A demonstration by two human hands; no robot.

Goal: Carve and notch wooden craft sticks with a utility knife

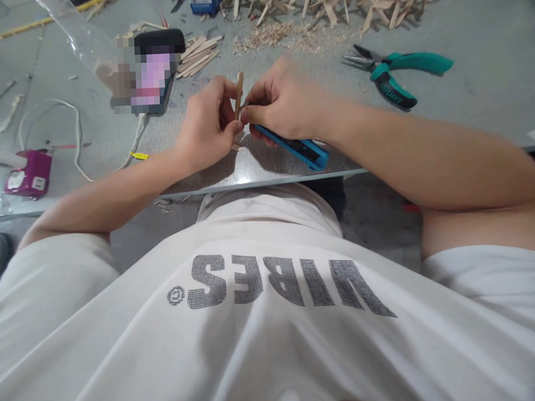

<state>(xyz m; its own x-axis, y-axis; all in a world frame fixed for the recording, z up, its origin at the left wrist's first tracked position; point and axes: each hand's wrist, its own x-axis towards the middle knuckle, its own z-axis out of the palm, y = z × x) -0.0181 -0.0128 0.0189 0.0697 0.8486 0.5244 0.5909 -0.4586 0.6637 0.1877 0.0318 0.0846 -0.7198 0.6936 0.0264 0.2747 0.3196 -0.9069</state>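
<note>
Near the table's front edge, my left hand (206, 125) is closed around a thin wooden stick (239, 88), which stands up between the fingers and shows a small end below them. My right hand (285, 102) grips a blue utility knife (310, 154), its handle slanting down to the right out of the palm. The knife's front end points at the stick, close to my left fingertips. Fingers hide much of the blade, so I cannot tell exactly where it touches the wood.
Green-handled pliers (392, 68) lie to the right. Behind my hands are wood shavings (282, 37), a small stack of flat sticks (199, 55) and a large heap of wooden pieces (321, 0). A phone (153, 81) with a white cable (79, 135), a purple charger (29, 174) and a blue box (203, 1) stand about.
</note>
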